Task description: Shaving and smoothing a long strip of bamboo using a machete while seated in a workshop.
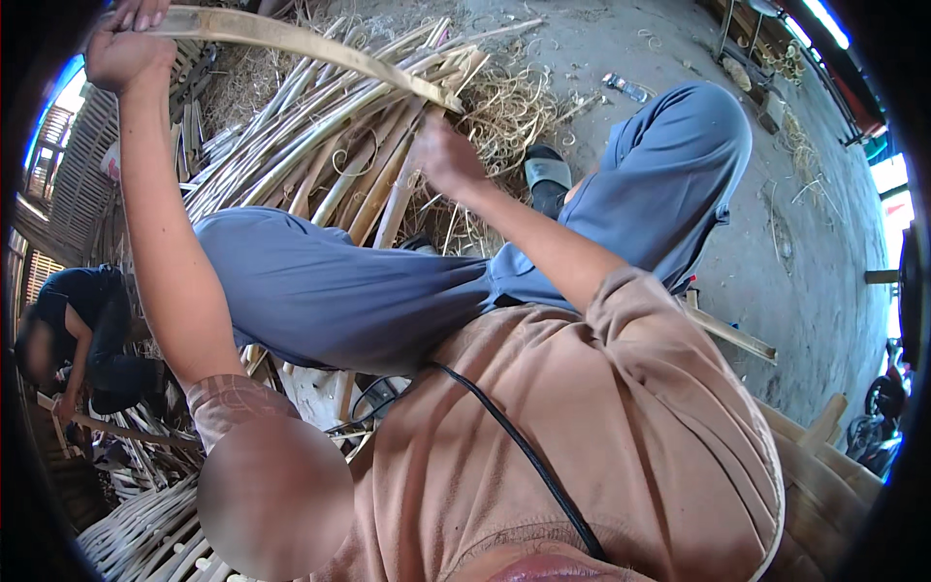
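Note:
My left hand (128,56), raised at the far left, is closed around one end of a pale bamboo strip (291,41). The strip runs across to the right in a gentle bow, and its other end comes down just above my right hand (448,155). My right hand is smeared by motion but looks curled into a fist. What it grips, if anything, cannot be made out. Below the strip lies a heap of split bamboo strips (325,145), with curly bamboo shavings (519,116) to its right.
My bent legs in blue trousers (330,286) frame the heap. A small clear bottle (626,87) lies on the grey floor (737,165). A black cable (514,451) crosses my shirt. At left, another person (87,330) bends over a strip (131,429), near woven bamboo (145,533).

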The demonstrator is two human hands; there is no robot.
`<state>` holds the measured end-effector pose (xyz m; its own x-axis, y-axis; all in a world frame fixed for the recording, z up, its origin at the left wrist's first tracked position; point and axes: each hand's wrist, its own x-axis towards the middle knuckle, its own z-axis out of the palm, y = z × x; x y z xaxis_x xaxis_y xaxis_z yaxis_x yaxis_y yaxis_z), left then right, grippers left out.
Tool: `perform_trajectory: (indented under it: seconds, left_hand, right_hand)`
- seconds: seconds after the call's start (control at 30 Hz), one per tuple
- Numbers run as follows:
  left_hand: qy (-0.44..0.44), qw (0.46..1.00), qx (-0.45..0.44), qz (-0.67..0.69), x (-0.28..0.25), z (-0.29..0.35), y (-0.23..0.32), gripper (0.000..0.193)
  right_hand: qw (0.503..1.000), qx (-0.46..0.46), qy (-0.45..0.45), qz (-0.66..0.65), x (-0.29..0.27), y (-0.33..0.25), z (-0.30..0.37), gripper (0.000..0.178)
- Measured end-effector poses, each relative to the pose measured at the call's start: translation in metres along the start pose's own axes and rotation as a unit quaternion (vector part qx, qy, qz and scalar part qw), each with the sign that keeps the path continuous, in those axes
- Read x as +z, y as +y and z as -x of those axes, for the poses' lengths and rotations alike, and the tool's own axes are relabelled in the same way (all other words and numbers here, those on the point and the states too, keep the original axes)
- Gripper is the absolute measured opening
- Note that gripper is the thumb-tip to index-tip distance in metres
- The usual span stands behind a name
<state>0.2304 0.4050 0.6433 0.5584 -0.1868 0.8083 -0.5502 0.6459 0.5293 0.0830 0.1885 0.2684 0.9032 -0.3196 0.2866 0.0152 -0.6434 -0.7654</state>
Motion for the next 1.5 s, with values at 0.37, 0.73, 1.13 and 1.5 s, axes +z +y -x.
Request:
perform_trajectory:
  seconds: [0.37,0.73,1.13,1.5]
  left_hand:
    - [0.023,0.999,-0.021,0.008,-0.007,-0.002,0.004,0.023]
    - [-0.038,0.999,-0.001,0.000,0.022,0.006,-0.001,0.019]
    - [0.262,0.960,-0.010,-0.100,0.014,-0.006,-0.006,0.009]
    - [0.224,0.959,0.069,-0.158,-0.035,-0.019,-0.008,0.018]
  right_hand:
    - [0.972,-0.205,0.050,-0.107,-0.044,-0.114,-0.010,0.020]
    - [0.993,0.113,0.019,0.014,-0.007,0.014,-0.017,0.031]
    - [0.993,-0.090,-0.043,-0.058,-0.033,-0.122,-0.014,0.034]
    - [0.987,-0.124,-0.044,-0.090,-0.065,-0.165,-0.001,0.021]
